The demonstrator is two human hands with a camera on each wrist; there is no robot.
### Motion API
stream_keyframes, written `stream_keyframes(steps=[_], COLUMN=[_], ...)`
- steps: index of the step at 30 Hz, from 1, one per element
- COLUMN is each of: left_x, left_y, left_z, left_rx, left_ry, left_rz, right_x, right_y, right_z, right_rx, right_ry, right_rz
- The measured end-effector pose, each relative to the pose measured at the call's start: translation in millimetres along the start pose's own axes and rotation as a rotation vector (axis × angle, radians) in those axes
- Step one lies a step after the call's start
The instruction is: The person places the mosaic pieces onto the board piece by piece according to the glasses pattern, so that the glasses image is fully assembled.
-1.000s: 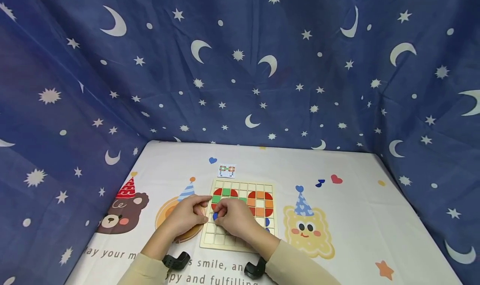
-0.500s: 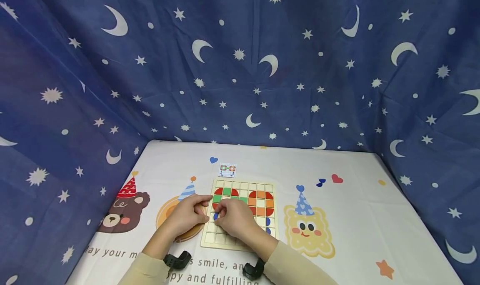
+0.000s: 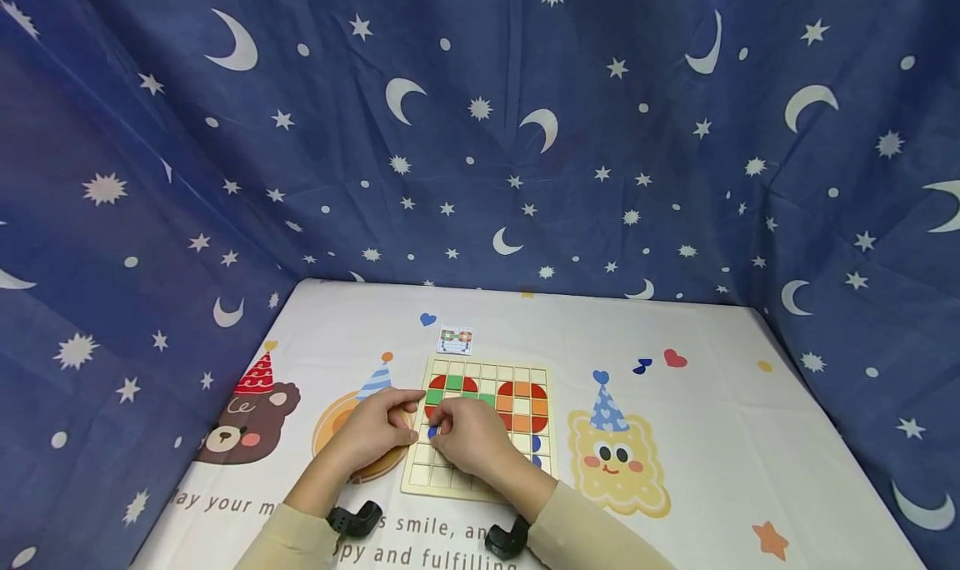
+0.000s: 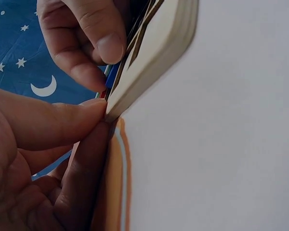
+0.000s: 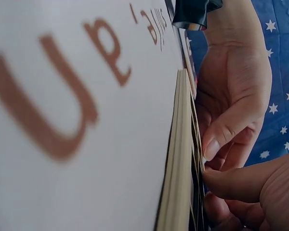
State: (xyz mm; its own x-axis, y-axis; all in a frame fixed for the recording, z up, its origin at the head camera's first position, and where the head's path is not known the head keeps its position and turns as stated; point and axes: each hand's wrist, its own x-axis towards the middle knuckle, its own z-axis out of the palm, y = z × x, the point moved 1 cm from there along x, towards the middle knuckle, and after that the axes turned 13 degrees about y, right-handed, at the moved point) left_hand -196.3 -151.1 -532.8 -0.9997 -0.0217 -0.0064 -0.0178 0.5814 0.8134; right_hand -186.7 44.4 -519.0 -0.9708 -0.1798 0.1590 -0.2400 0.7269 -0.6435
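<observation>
A pale wooden grid board [image 3: 442, 493] lies on the table, with red, green and orange tiles set in its upper cells. My left hand [image 3: 375, 427] holds the board's left edge; in the left wrist view its thumb and fingers [image 4: 62, 125] meet at the board's edge. Over the left part of the board, my right hand [image 3: 472, 432] pinches a small blue tile [image 3: 432, 432] at a cell below the red pieces. The blue tile [image 4: 111, 78] shows under the right fingertips in the left wrist view. My right hand covers several middle cells.
A small printed pattern card [image 3: 455, 340] lies just behind the board. Further blue tiles [image 3: 536, 443] sit at the board's right side. Two dark blue pieces [image 3: 642, 366] lie on the tablecloth at the back right. A starry blue curtain [image 3: 480, 137] surrounds the table.
The blue tile shows less between my right fingers than a second ago, and seems to sit lower against the board. My left hand stays at the board's edge.
</observation>
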Motion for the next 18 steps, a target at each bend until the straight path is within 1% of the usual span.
stream_keyframes(steps=[5, 7, 14, 18], left_x=[0.5, 0.4, 0.2, 0.0], left_y=[-1.2, -1.3, -1.6, -1.2], left_z=[0.0, -0.1, -0.7, -1.1], left_rx=[-0.013, -0.019, -0.025, -0.024], left_ry=[-0.004, -0.009, -0.015, -0.013], left_rz=[-0.008, -0.007, -0.002, -0.003], right_x=[0.2, 0.7, 1.4, 1.2], right_y=[2.3, 4.5, 11.3, 15.7], right_z=[-2.1, -3.2, -14.2, -23.2], right_rx=[0.037, 0.071, 0.246, 0.278], right_ry=[-0.029, -0.046, -0.097, -0.098], right_rz=[-0.008, 0.000, 0.049, 0.056])
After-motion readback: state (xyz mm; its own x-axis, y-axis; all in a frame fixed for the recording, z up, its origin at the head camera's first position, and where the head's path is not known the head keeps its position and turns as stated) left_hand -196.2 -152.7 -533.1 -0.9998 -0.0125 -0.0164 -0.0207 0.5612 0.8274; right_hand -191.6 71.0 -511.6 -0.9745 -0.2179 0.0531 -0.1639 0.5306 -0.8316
